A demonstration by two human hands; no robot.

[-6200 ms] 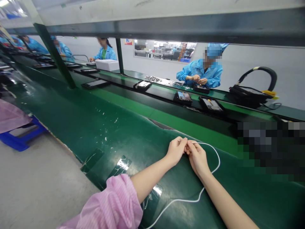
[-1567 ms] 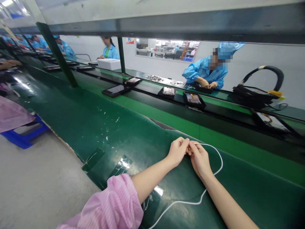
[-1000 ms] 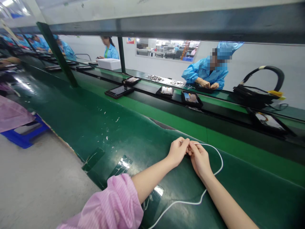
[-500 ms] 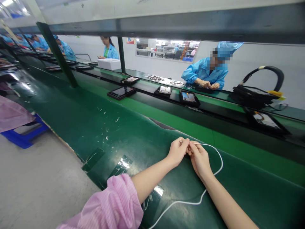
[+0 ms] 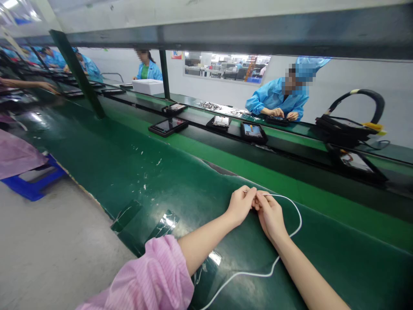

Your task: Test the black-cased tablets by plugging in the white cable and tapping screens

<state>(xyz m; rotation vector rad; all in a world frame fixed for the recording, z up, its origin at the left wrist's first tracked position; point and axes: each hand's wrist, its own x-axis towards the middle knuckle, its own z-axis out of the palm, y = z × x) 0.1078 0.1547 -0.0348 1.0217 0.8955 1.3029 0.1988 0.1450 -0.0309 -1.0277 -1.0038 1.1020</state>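
My left hand (image 5: 240, 206) and my right hand (image 5: 270, 214) meet above the green bench (image 5: 135, 172), fingertips pinched together. A white cable (image 5: 300, 215) comes out of my right hand's fingers, loops to the right, passes under the right forearm and runs down to the bottom edge. Between the fingers of my left hand a small, thin metallic piece shows; most of it is hidden, so I cannot make out what it is.
Beyond the bench, a green conveyor holds black trays with devices, such as a dark-screened one (image 5: 168, 126) and another (image 5: 253, 131). Across it a person in blue (image 5: 279, 99) handles a device. A white box (image 5: 148, 86) and blue stool (image 5: 35, 185) stand left.
The trays on the near lanes have shifted slightly, the dark-screened one to the right, others to the left. Another person's arm has appeared at far left. My hands look unchanged.
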